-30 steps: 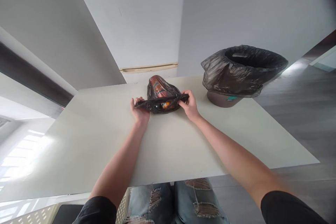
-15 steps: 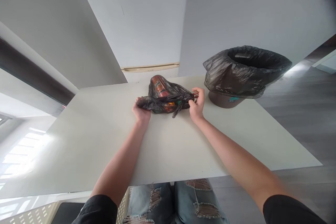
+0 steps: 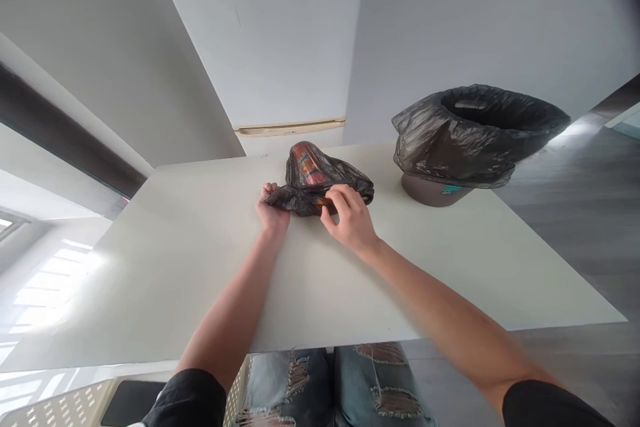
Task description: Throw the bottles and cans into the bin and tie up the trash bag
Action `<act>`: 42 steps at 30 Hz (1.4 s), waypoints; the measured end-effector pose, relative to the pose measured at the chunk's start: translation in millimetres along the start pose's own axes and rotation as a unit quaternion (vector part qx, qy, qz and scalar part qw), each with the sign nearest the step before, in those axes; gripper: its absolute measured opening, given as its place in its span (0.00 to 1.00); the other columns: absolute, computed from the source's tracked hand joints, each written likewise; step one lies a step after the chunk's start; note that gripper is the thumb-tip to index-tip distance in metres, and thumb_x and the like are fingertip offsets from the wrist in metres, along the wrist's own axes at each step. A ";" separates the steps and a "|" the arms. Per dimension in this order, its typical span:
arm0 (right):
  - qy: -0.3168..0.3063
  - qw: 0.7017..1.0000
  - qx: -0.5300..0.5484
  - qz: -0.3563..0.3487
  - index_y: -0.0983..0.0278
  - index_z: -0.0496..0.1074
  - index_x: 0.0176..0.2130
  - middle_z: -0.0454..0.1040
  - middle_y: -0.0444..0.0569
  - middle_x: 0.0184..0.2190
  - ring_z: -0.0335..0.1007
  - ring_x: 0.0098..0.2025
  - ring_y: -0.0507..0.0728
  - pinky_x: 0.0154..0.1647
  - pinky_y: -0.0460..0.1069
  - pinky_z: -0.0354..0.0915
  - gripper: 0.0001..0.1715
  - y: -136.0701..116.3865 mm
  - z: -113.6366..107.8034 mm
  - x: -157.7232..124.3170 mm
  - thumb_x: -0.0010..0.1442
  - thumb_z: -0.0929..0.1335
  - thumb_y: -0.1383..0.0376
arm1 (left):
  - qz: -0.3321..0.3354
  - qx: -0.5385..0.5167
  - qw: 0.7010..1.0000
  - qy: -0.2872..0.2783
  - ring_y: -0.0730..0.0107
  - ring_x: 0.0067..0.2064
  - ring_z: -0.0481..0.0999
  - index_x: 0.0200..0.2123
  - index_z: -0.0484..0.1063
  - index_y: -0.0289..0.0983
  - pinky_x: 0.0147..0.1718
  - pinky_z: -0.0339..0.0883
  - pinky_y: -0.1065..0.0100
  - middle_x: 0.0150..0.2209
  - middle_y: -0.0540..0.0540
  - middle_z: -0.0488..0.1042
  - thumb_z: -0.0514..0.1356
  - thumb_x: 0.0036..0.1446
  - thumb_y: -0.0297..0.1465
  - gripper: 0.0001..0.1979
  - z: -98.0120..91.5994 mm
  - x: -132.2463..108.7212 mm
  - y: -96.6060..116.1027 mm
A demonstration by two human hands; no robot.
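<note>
A thin black plastic bag point(image 3: 350, 175) lies near the back middle of the white table, with reddish-orange and brown items showing through it. My left hand point(image 3: 273, 208) is closed around the bag's gathered left end. Over the front right part of the bag is my right hand point(image 3: 349, 215), its fingers curled at the plastic near an orange item. Whether those fingertips pinch the plastic is hard to make out.
A brown bin point(image 3: 434, 191) lined with a black bag point(image 3: 455, 147) stands at the table's point(image 3: 200, 267) back right. Behind the table is a white fridge point(image 3: 280, 47). A perforated cream basket point(image 3: 75, 405) with a dark flat object is at the lower left.
My right hand has moved left, from the bag's knotted right end to its front middle. That right end has dropped back. The left hand keeps its hold.
</note>
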State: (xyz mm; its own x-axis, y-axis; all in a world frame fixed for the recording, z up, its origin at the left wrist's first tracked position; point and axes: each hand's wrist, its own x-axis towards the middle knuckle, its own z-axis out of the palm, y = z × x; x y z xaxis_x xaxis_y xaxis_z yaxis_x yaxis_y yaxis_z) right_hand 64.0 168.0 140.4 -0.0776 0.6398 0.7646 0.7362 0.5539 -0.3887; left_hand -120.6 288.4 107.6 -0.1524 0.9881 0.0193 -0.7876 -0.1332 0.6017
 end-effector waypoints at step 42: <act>-0.129 0.986 -0.095 -0.037 0.62 0.75 0.30 0.74 0.47 0.26 0.66 0.35 0.56 0.40 0.51 0.60 0.15 8.0 2.5 -2.5 0.69 0.65 0.69 | -0.035 -0.070 0.997 -0.009 0.75 0.31 0.68 0.28 0.62 0.39 0.34 0.65 0.71 0.29 0.53 0.63 0.65 0.52 0.26 0.12 1.2 -11.4 3.5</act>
State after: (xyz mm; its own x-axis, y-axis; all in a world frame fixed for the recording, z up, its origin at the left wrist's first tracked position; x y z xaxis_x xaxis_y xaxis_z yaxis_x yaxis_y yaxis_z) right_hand 68.4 172.2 134.2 -0.2870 0.7292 0.6212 0.8333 0.5099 -0.2136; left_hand -120.9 276.8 110.4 -0.0845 0.9964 -0.0047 -0.8716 -0.0716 0.4850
